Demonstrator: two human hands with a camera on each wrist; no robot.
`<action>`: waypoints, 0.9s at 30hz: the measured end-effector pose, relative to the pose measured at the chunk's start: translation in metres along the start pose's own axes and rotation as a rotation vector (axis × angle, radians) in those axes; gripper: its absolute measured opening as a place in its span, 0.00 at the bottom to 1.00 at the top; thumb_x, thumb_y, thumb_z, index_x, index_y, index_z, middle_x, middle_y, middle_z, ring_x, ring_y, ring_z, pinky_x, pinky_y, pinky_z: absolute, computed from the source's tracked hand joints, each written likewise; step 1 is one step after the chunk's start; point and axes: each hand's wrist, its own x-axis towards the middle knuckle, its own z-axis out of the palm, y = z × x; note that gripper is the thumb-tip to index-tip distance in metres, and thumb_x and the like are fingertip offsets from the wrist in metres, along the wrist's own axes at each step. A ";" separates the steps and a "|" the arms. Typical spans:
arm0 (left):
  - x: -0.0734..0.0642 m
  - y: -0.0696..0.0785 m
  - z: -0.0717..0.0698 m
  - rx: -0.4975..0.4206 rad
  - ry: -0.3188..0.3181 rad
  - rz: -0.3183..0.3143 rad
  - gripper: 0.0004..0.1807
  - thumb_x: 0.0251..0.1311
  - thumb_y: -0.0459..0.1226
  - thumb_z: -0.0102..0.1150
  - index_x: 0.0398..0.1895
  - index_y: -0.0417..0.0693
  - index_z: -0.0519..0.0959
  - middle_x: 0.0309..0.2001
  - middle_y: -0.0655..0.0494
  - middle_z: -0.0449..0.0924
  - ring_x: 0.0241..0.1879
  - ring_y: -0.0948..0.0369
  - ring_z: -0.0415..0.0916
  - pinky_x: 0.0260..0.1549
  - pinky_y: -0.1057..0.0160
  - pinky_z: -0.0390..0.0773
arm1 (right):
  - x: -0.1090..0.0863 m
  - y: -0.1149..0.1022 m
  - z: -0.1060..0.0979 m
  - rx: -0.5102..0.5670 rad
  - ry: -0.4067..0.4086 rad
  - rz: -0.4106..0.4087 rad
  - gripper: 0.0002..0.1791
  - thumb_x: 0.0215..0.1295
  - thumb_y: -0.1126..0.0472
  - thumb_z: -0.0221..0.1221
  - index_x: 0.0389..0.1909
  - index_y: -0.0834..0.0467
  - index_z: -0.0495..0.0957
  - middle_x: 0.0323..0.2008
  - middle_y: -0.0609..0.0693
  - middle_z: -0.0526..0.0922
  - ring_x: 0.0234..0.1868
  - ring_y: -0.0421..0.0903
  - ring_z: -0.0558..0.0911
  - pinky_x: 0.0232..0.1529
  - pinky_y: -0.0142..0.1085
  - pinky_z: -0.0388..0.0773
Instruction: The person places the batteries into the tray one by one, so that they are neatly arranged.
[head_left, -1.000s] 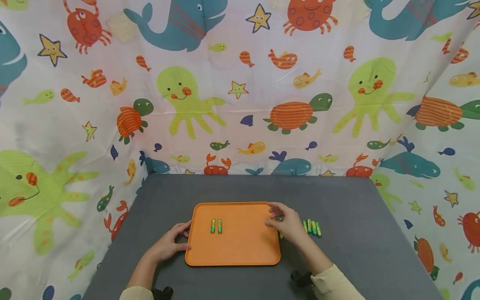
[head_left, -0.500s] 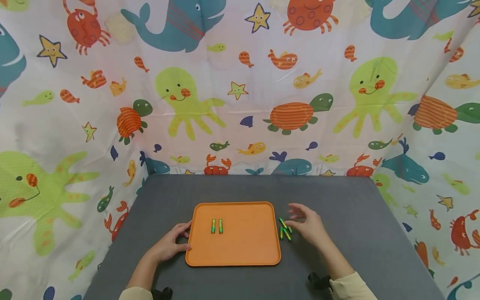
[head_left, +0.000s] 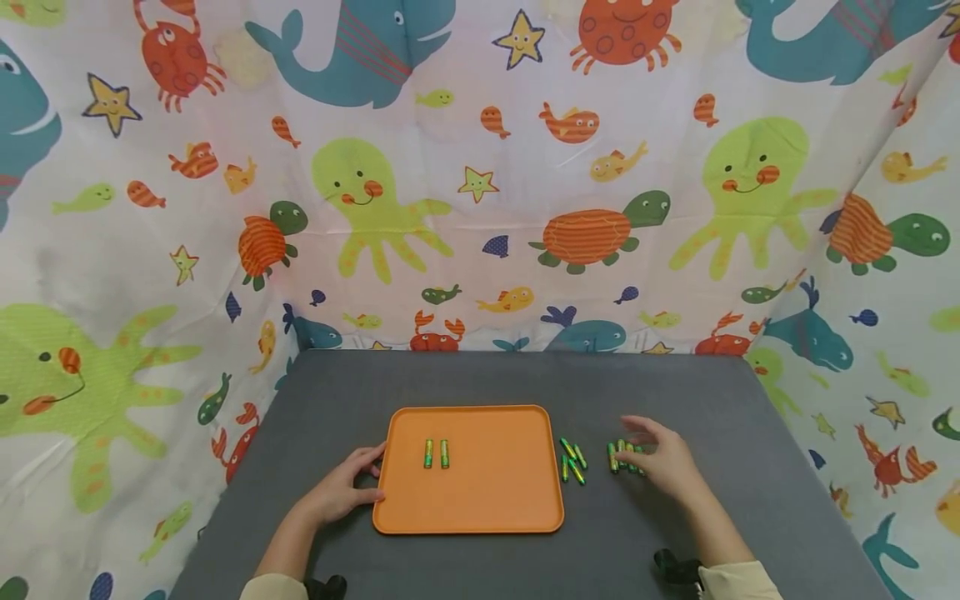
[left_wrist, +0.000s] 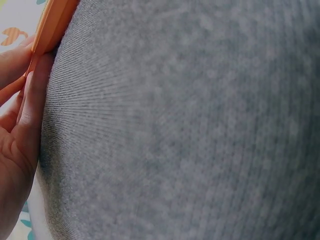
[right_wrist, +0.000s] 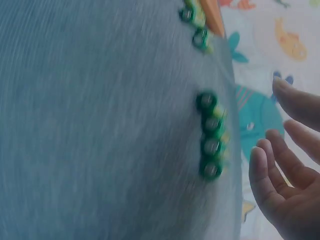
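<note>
My left hand (head_left: 336,487) rests at the left edge of an orange tray (head_left: 480,500), thumb and fingertips spread along the rim. In the left wrist view, the thumb and fingers touch the tray's rim (left_wrist: 52,27). Two green-and-yellow batteries (head_left: 437,454) lie side by side on the tray, upper left. My right hand (head_left: 663,458) hovers at a row of several batteries (head_left: 613,458), partly covering them in the head view. In the right wrist view, its loosely bent fingers (right_wrist: 265,175) are apart from that row (right_wrist: 212,135) and hold nothing.
A loose cluster of several batteries (head_left: 573,461) lies just off the tray's right edge. Everything stands on a grey table (head_left: 465,379). A cloth printed with sea animals (head_left: 480,250) hangs behind and beside the table.
My right hand has moved right, from above the tray's right edge, past the loose cluster, to the row of batteries. The left hand and tray stay nearly in place.
</note>
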 end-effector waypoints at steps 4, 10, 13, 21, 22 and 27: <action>0.000 0.000 0.002 0.010 0.013 -0.006 0.49 0.57 0.48 0.73 0.80 0.58 0.58 0.65 0.56 0.67 0.52 0.60 0.70 0.58 0.48 0.67 | -0.002 0.014 -0.007 -0.056 -0.049 0.019 0.39 0.54 0.56 0.76 0.66 0.62 0.74 0.61 0.65 0.78 0.55 0.63 0.82 0.41 0.45 0.81; 0.000 -0.001 0.002 0.008 0.015 -0.008 0.49 0.57 0.48 0.73 0.80 0.58 0.58 0.64 0.56 0.68 0.52 0.59 0.70 0.58 0.47 0.66 | -0.006 0.029 -0.016 -0.137 -0.129 0.082 0.43 0.50 0.55 0.78 0.68 0.62 0.73 0.60 0.67 0.77 0.52 0.61 0.81 0.43 0.51 0.79; 0.000 0.000 0.001 0.003 0.014 -0.007 0.49 0.57 0.48 0.73 0.80 0.58 0.58 0.64 0.56 0.68 0.52 0.59 0.70 0.58 0.47 0.66 | -0.005 0.034 -0.017 -0.158 -0.144 0.104 0.43 0.50 0.55 0.78 0.67 0.60 0.74 0.59 0.66 0.77 0.51 0.59 0.81 0.42 0.49 0.78; -0.001 0.000 0.001 0.004 0.013 -0.013 0.49 0.57 0.48 0.73 0.80 0.57 0.58 0.66 0.55 0.67 0.53 0.59 0.70 0.59 0.45 0.66 | -0.007 0.040 -0.012 -0.190 -0.137 0.043 0.40 0.50 0.56 0.78 0.65 0.61 0.76 0.59 0.65 0.75 0.49 0.56 0.80 0.42 0.47 0.76; -0.001 0.001 0.001 0.001 0.012 -0.009 0.49 0.57 0.48 0.73 0.80 0.57 0.57 0.66 0.54 0.67 0.53 0.59 0.70 0.60 0.45 0.65 | -0.007 0.041 -0.012 -0.195 -0.132 0.042 0.39 0.49 0.57 0.78 0.64 0.61 0.77 0.59 0.64 0.76 0.49 0.56 0.80 0.42 0.47 0.77; -0.001 0.000 0.001 -0.004 0.009 0.010 0.49 0.57 0.47 0.73 0.80 0.56 0.58 0.67 0.52 0.67 0.53 0.57 0.70 0.60 0.43 0.65 | -0.010 0.041 -0.013 -0.194 -0.124 0.025 0.34 0.48 0.61 0.78 0.58 0.63 0.80 0.57 0.64 0.76 0.49 0.57 0.81 0.45 0.50 0.78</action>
